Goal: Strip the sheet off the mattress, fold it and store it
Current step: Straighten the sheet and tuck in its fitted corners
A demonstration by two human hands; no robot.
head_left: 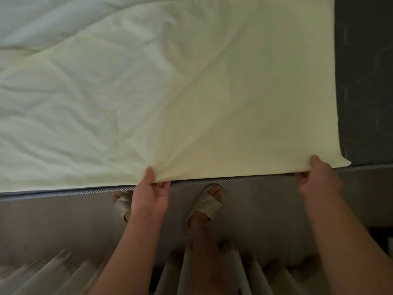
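Sheet (191, 81) lies lengthwise leftward; both hands (152, 196) (316, 179) pinch its near edge.

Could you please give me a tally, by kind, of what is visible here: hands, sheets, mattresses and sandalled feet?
Hands: 2, the left hand and the right hand, each gripping the near edge of the sheet.
Sheets: 1, the pale yellow sheet.
Mattresses: 1, the dark grey mattress, bare at the right.
Sandalled feet: 2, the left sandal and the right sandal.
Total: 6
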